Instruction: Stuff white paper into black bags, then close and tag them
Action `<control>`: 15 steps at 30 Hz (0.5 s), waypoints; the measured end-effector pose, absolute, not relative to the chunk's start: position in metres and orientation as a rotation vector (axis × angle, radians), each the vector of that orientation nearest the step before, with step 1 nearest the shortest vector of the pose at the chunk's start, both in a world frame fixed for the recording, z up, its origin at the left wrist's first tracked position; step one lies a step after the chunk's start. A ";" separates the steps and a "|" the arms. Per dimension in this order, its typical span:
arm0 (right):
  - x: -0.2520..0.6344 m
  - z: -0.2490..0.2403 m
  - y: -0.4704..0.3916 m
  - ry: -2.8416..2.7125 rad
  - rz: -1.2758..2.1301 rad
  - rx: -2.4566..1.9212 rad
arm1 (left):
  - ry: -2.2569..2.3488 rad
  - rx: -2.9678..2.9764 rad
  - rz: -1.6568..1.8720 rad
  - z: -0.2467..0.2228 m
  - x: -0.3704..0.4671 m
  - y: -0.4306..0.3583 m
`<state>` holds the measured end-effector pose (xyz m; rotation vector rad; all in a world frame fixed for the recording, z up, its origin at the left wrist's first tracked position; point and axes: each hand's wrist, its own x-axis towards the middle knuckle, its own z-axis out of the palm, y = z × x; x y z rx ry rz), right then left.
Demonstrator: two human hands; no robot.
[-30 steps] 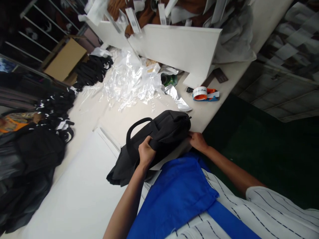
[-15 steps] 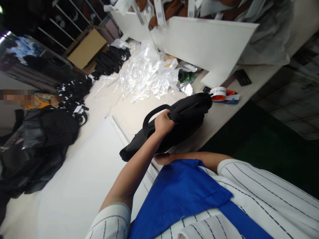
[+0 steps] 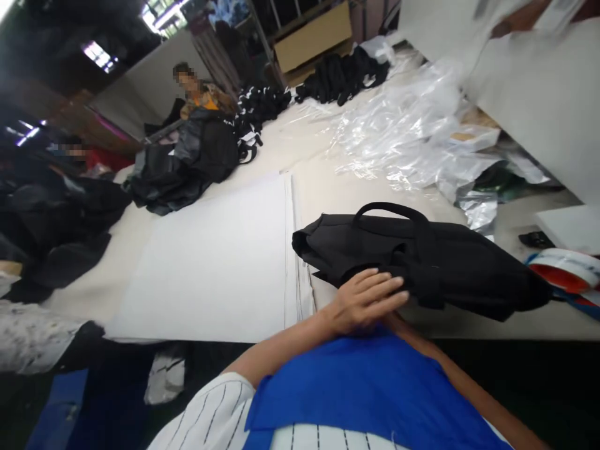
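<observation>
A black bag (image 3: pixel 469 262) with a loop handle lies on the pale table, just right of a stack of large white sheets (image 3: pixel 220 262). My left hand (image 3: pixel 368 300) rests at the bag's near edge, its fingers stretched out and lying flat, holding nothing that shows. Beneath it, my right hand (image 3: pixel 391 320) is mostly hidden behind the left hand and the blue apron, so its fingers do not show.
Clear plastic bags (image 3: pixel 407 131) are heaped beyond the black bag. A tape dispenser (image 3: pixel 565 270) sits at the right edge. Black bags (image 3: pixel 201 150) pile up at the back left, near a person (image 3: pixel 206 97). A cardboard box (image 3: pixel 314 40) stands behind.
The view has swung left. My left hand has let go of the bag near its handle and moved down to its near edge. The bag now lies flatter along the table's front.
</observation>
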<state>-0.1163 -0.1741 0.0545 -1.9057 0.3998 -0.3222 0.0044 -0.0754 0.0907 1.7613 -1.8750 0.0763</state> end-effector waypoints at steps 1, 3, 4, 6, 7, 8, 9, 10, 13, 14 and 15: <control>-0.127 0.059 -0.179 0.389 -0.329 -1.929 | -1.700 1.762 0.176 0.080 0.004 -0.051; -0.147 0.073 -0.193 0.413 -0.435 -2.015 | -1.126 1.990 0.257 0.055 0.009 -0.010; -0.153 0.082 -0.201 0.428 -0.532 -2.090 | -0.817 2.140 0.197 0.040 0.015 0.004; -0.153 0.095 -0.216 0.421 -0.717 -2.293 | -0.355 2.334 -0.051 0.010 0.034 0.018; -0.146 0.100 -0.223 0.390 -0.753 -2.410 | -0.244 2.364 -0.193 -0.004 0.046 0.018; -0.135 0.102 -0.228 0.346 -0.739 -2.525 | -0.199 2.360 -0.302 -0.017 0.058 0.015; -0.122 0.101 -0.231 0.297 -0.682 -2.628 | -0.189 2.343 -0.385 -0.028 0.071 0.009; -0.109 0.099 -0.233 0.237 -0.581 -2.716 | -0.195 2.320 -0.448 -0.038 0.082 0.002; -0.078 0.085 -0.229 0.009 -0.191 -2.892 | -0.238 2.265 -0.576 -0.056 0.107 -0.018; -0.073 0.081 -0.225 -0.050 -0.078 -2.935 | -0.260 2.254 -0.601 -0.059 0.112 -0.023; -0.070 0.076 -0.220 -0.084 0.003 -2.978 | -0.283 2.250 -0.617 -0.061 0.115 -0.025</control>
